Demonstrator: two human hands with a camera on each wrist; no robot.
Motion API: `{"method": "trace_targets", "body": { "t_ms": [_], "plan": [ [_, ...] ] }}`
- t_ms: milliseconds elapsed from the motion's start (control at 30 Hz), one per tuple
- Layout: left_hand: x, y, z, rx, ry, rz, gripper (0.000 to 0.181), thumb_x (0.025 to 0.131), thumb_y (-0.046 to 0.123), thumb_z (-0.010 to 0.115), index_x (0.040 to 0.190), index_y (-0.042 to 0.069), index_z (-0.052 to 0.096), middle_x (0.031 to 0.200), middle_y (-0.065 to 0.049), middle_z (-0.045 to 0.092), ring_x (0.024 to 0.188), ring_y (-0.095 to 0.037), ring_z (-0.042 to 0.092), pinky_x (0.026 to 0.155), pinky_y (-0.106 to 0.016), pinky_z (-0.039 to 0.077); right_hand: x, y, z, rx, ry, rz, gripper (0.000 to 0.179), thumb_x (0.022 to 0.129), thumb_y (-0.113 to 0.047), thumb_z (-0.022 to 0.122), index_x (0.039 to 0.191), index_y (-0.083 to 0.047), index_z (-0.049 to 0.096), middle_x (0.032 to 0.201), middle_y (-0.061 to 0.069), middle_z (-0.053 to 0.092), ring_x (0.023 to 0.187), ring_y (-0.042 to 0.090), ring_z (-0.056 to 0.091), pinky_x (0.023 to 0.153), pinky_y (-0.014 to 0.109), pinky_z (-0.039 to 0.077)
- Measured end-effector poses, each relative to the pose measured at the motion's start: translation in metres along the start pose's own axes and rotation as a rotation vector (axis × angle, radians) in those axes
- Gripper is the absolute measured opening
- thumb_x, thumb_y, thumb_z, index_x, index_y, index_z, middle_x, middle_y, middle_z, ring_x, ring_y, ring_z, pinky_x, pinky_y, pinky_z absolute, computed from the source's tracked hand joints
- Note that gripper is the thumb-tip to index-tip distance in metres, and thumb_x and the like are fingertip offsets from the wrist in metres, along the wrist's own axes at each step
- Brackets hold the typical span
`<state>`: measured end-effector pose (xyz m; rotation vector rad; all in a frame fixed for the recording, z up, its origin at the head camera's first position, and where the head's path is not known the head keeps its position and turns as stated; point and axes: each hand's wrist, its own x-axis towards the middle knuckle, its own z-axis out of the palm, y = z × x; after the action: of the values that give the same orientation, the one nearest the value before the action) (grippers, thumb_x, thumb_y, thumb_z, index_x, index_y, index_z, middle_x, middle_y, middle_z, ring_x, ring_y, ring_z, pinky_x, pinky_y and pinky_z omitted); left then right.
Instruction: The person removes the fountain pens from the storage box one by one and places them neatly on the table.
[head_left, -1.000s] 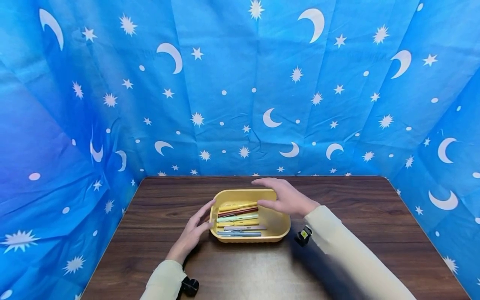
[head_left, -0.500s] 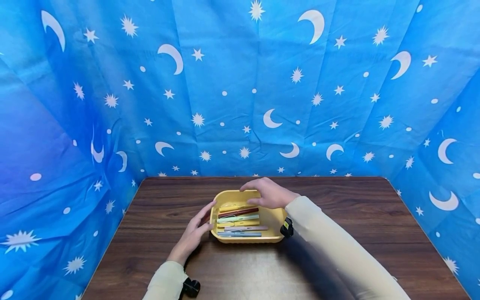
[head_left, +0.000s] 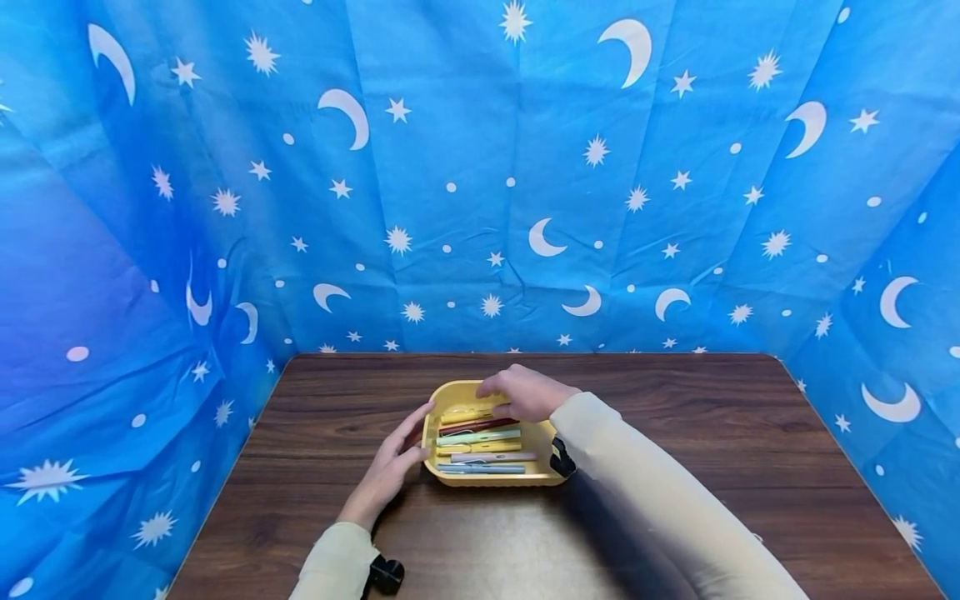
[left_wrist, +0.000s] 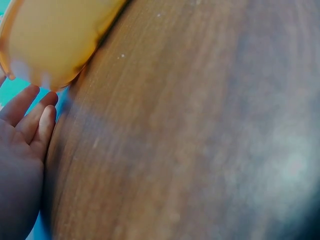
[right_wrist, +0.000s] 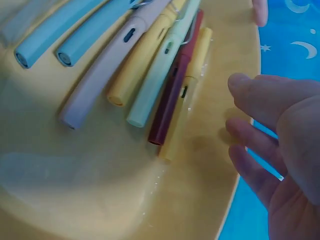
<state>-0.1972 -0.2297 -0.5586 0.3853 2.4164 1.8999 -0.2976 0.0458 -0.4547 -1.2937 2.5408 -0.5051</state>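
Observation:
A yellow tub (head_left: 495, 481) holds several pens in a row. From the far side they run yellow pen (right_wrist: 171, 137), dark red pen (right_wrist: 167, 107), mint green pen (right_wrist: 152, 92), another yellow pen (right_wrist: 132, 72), lilac pen (right_wrist: 95, 82) and blue pens (right_wrist: 52, 35). My right hand (head_left: 528, 393) reaches over the tub's far side, close to the far yellow pen. Its fingers are apart and loosely bent, with nothing between them in the right wrist view. At the tub's left end, my left hand (head_left: 390, 462) has its extended fingertips against the wall.
The tub stands on a dark wood-grain table (head_left: 322, 417), toward the far edge. Behind and on both sides hangs a blue cloth (head_left: 465, 217) printed with moons and stars. A small black camera (head_left: 387, 575) sits on the left wrist, another (head_left: 561, 458) on the right.
My right hand has moved left and lower, from the tub's far right corner toward the far yellow pen, and its thumb and fingers have drawn closer. The left hand has stayed.

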Motion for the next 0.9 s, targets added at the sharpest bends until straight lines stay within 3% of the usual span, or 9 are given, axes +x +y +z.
{"method": "trace_targets", "body": {
  "t_ms": [167,433,900],
  "plan": [
    [0.000,0.000,0.001,0.000,0.002,0.000,0.075,0.094,-0.001,0.055,0.163,0.024,0.040,0.171,-0.007,0.032,0.154,-0.033,0.036,0.111,-0.015,0.037,0.006,0.001,0.007,-0.042,-0.011,0.019,0.034,0.097,-0.007,0.073,0.131,-0.009,0.074,0.125,0.008,0.075,0.107,0.022,0.073,0.095,0.036,0.060],
    [0.000,-0.001,0.000,0.005,0.003,0.013,0.074,0.095,-0.001,0.055,0.163,0.025,0.040,0.170,-0.007,0.033,0.154,-0.033,0.035,0.112,-0.015,0.036,0.010,0.000,0.014,-0.203,-0.022,0.062,0.033,0.097,-0.009,0.074,0.129,-0.013,0.076,0.124,0.003,0.076,0.111,0.017,0.072,0.098,0.034,0.059],
    [0.001,-0.001,0.000,-0.009,-0.002,0.024,0.075,0.094,-0.002,0.055,0.163,0.022,0.040,0.170,-0.010,0.034,0.153,-0.035,0.037,0.112,-0.015,0.037,0.014,0.002,0.020,-0.263,-0.033,0.141,0.032,0.097,-0.010,0.074,0.129,-0.014,0.076,0.120,0.003,0.077,0.107,0.018,0.071,0.094,0.036,0.061]
  ]
}}
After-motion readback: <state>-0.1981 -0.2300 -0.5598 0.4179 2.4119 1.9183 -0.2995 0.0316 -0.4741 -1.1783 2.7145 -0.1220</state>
